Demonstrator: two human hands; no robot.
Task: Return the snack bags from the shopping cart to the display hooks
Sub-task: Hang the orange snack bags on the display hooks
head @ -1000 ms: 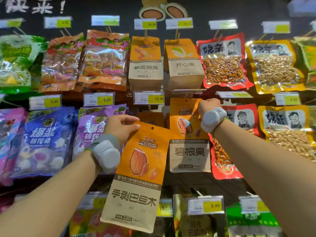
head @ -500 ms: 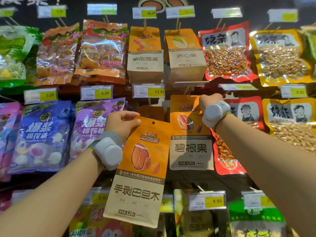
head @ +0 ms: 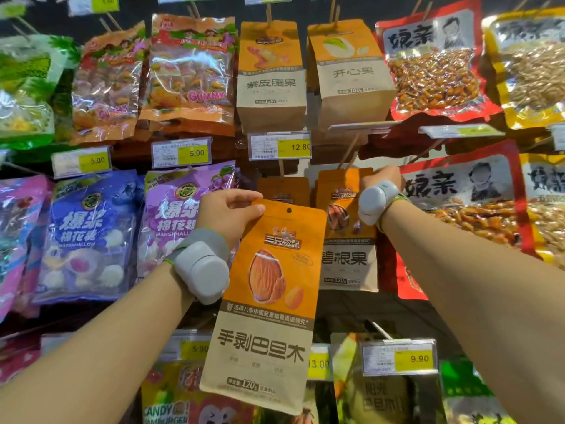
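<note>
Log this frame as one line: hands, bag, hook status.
left hand: pinches almond bag top corner | right hand: grips pecan bag top at its hook | almond bag: not yet hung

In front of me the 12.80 price tag [head: 279,146] sits mid-wall, with two 5.00 tags [head: 181,153] further left. Lower right I see a 9.90 tag [head: 399,358]. The grey wrist bands [head: 200,267] are strapped on both my forearms (the other one shows up by the orange packs). A dark back panel [head: 394,313] shows between the rows.
</note>
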